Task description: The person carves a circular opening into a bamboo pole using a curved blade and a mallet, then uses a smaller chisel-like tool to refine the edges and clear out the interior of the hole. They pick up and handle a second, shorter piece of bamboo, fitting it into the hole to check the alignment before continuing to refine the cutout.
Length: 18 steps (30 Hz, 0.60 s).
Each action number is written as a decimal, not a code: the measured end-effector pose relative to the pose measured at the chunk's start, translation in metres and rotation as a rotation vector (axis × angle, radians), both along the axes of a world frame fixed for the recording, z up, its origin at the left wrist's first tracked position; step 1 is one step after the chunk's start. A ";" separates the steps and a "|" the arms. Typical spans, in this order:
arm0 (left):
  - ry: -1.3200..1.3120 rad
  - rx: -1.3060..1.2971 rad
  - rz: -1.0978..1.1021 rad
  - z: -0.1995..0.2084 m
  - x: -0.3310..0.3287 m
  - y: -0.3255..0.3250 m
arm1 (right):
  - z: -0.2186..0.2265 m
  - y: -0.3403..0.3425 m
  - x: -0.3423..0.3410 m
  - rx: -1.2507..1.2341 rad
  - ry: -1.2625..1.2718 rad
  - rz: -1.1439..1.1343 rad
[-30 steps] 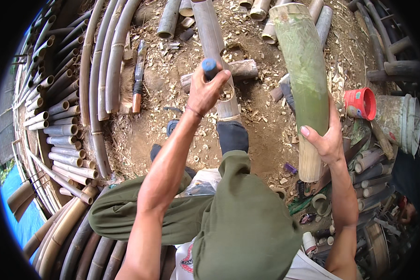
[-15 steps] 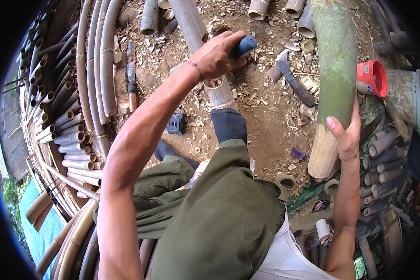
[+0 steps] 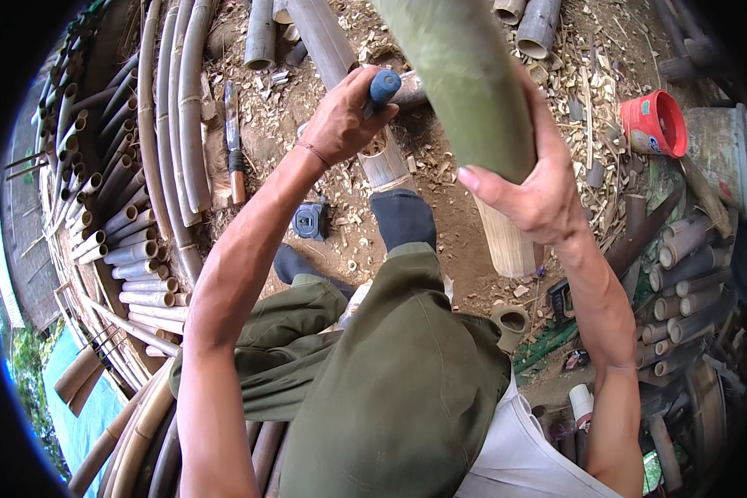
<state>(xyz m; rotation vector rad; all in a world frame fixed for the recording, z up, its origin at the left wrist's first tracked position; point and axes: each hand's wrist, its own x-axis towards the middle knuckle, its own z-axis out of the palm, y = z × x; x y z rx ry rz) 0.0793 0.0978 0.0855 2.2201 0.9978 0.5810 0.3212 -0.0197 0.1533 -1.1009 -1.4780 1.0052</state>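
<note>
My left hand (image 3: 340, 116) is closed around a blue-handled tool (image 3: 384, 83), its butt end up and its working end hidden. That hand is just over a bamboo pole (image 3: 386, 170) on the ground, which has an opening cut in its top. My foot in a dark sock (image 3: 402, 220) rests against the pole's near end. My right hand (image 3: 539, 191) grips a thick green bamboo-like club (image 3: 481, 91) from below, thumb and fingers round its green part. The club's lower end (image 3: 506, 241) is shaved pale. Its upper part runs out of view and looks blurred.
A tape measure (image 3: 310, 220) and a long knife (image 3: 235, 149) lie to the left. Bamboo poles (image 3: 191, 108) and stacked tubes (image 3: 133, 249) stand beyond them. To the right are a red bucket (image 3: 654, 123) and more stacked tubes (image 3: 689, 274). Wood chips litter the dirt.
My right hand has brought the green club leftward, toward the left hand, and it now covers the hatchet-like tool on the ground. The blue handle has tilted more upright and shifted left.
</note>
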 end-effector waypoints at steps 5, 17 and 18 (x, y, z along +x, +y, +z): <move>-0.008 -0.061 0.043 -0.001 -0.003 -0.010 | -0.003 -0.004 -0.012 0.304 -0.250 -0.075; 0.038 0.175 0.095 -0.032 -0.048 -0.030 | 0.026 0.023 -0.012 -0.139 -0.769 0.279; -0.193 -0.322 0.310 -0.023 -0.053 -0.040 | 0.031 0.023 -0.015 -0.107 -0.745 0.266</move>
